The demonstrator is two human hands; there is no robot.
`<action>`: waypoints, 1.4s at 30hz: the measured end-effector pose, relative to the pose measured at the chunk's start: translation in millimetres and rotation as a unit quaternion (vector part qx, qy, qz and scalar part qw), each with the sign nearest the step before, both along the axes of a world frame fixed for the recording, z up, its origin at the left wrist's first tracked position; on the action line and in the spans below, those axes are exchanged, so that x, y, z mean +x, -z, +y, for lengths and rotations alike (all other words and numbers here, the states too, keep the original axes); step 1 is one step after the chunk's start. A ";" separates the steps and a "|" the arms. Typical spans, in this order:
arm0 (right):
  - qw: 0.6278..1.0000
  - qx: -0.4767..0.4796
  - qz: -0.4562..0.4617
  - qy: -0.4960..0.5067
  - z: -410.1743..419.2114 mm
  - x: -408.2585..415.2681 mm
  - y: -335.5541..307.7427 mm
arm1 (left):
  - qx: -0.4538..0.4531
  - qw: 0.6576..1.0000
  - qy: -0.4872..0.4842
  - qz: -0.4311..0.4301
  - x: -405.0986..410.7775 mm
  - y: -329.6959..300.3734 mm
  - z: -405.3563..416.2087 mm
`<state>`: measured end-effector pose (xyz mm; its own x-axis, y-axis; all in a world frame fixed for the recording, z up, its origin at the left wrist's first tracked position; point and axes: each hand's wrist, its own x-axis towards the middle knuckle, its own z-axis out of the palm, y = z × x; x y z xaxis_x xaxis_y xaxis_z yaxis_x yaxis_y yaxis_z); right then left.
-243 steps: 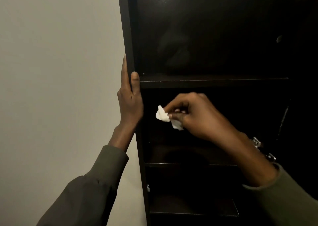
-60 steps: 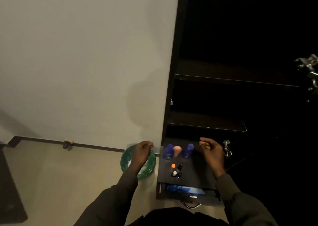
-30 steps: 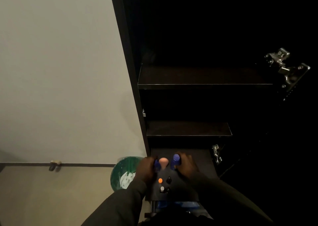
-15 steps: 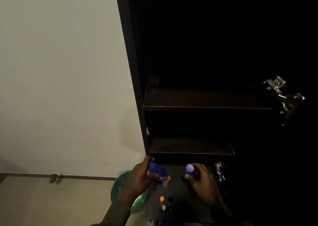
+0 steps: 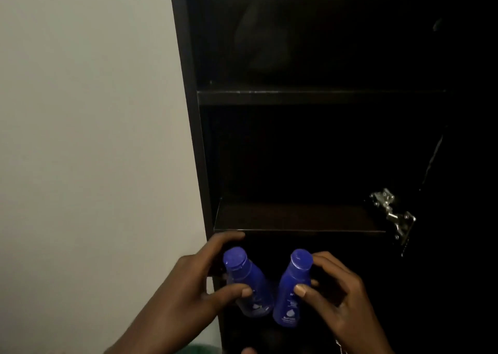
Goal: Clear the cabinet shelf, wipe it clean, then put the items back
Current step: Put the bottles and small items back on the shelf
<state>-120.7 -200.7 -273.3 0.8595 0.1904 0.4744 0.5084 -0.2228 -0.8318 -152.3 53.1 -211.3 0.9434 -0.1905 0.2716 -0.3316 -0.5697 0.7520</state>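
I hold two blue bottles in front of the dark cabinet (image 5: 188, 111). My left hand (image 5: 188, 286) grips the left blue bottle (image 5: 248, 281), thumb across its body. My right hand (image 5: 339, 297) grips the right blue bottle (image 5: 292, 291) the same way. Both bottles are upright, caps up, a little below the front edge of a bare dark shelf (image 5: 296, 217). A higher shelf (image 5: 318, 96) sits above, also bare as far as the dim light shows.
A plain pale wall (image 5: 89, 138) fills the left half. A metal door hinge (image 5: 392, 213) sticks out at the right end of the lower shelf. A bit of a green bin (image 5: 202, 349) shows at the bottom edge.
Both hands have lifted the two blue bottles from the low black surface up toward the shelf. My view has risen with them, so the small items below are out of sight.
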 end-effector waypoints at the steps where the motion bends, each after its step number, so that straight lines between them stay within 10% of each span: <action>1: 1.000 0.015 -0.020 -0.006 1.0 0.2 -21.1 | -0.027 0.999 -0.005 -0.017 -2.7 -19.4 -2.3; 9: 0.977 0.097 -0.187 -0.023 11.5 19.8 -181.1 | -0.146 0.966 0.034 -0.210 1.3 -155.1 -26.2; 19: 0.972 0.112 -0.204 0.043 41.0 121.2 -352.4 | -0.045 0.933 -0.075 -0.348 97.8 -308.1 -43.5; 34: 0.993 -0.015 -0.081 0.087 69.5 204.9 -324.3 | 0.106 0.950 -0.196 -0.217 144.1 -287.6 -44.6; 42: 0.976 -0.071 -0.123 0.164 66.9 182.6 -318.9 | 0.220 0.899 -0.257 -0.280 134.9 -286.9 -49.4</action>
<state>61.9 -133.8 45.6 0.7487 0.0037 0.6630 0.5710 -0.5118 -0.6419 -17.4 3.7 75.6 0.6772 0.0259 0.7354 -0.1958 -0.9570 0.2141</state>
